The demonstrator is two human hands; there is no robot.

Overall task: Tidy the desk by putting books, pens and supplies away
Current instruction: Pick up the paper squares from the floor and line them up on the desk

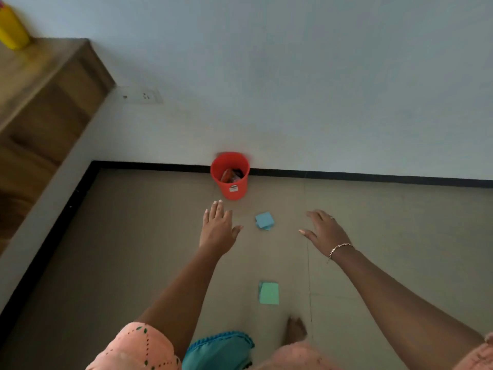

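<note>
The green square paper pad [269, 293] on the floor [133, 249], behind both hands, risks being trodden on or missed if the reach goes forward. The left hand [218, 231] and right hand [324, 231] hover empty, fingers spread. The blue square paper pad [264, 220] lies between them, and the red plastic bin [230, 175] stands just beyond the left.

**Open floor around the red bin**

The red bin [230, 175] stands against the wall [320, 102], so nothing passes behind it. Its mouth is open from above and partly filled. Bare floor [133, 236] lies on both sides of it. In front, a blue note pad [264, 220] lies near and a green pad [269, 292] farther off, both flat. A wooden shelf unit [40, 102] stands well to its left.
</note>
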